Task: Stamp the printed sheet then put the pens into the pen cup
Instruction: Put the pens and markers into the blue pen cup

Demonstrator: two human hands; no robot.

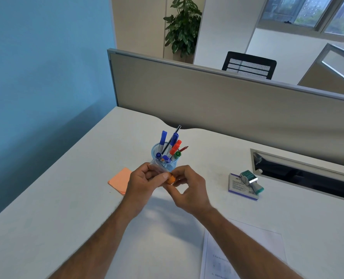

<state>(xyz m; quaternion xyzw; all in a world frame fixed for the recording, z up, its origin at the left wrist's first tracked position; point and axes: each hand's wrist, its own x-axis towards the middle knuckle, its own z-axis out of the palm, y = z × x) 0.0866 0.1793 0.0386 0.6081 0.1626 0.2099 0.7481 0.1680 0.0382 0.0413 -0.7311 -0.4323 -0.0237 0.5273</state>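
Just in front of the pen cup [165,158], both hands meet above the tabletop [66,208]. Left hand [142,183] pinches a clear-barrelled pen [159,168] with thumb and fingers; right hand [187,187] pinches its orange cap [171,179]. That blue mesh cup, touching or just behind the fingertips, holds blue, red and green markers [173,147] standing upright. An orange sticky-note pad [120,181] lies just left of the left hand. Well to the right, a green stamp [250,181] rests on a small box [240,187]. A printed sheet [245,256] lies under the right forearm.
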